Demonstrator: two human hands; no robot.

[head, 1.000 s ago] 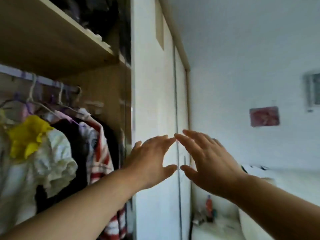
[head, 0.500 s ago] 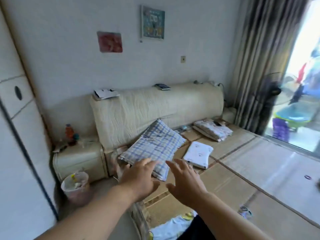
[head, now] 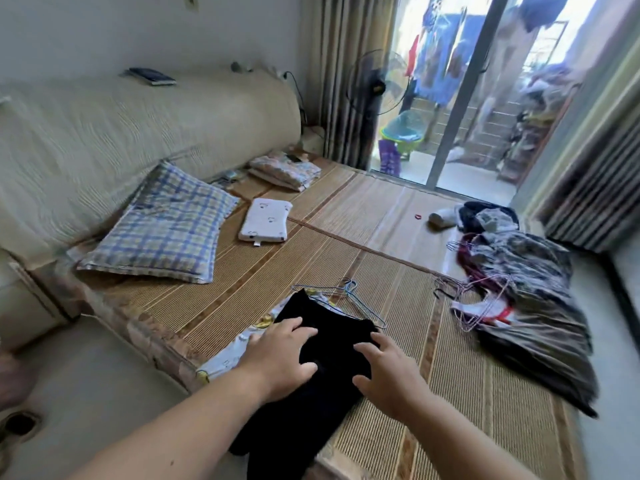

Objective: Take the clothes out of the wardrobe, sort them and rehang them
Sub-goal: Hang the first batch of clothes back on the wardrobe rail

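Observation:
A black garment (head: 311,375) lies on the bed's woven mat (head: 242,299) at its near edge, over a pale printed garment (head: 228,358). Blue wire hangers (head: 349,299) lie just beyond it. My left hand (head: 280,362) hovers over the black garment's left side with fingers spread. My right hand (head: 388,375) is at its right side, fingers spread too, gripping nothing. A heap of dark and patterned clothes (head: 526,299) with several wire hangers (head: 474,299) lies on the mat at the right. The wardrobe is out of view.
A blue checked pillow (head: 162,230) and a small white pillow (head: 265,221) lie at the head of the bed, with folded bedding (head: 284,169) beyond. A padded headboard (head: 138,126) rises at the left. A fan (head: 377,84) and glass door (head: 485,98) stand behind.
The view swung from the wardrobe across the wall down to the bed. Both hands, held out in the air before, now reach down over the black garment.

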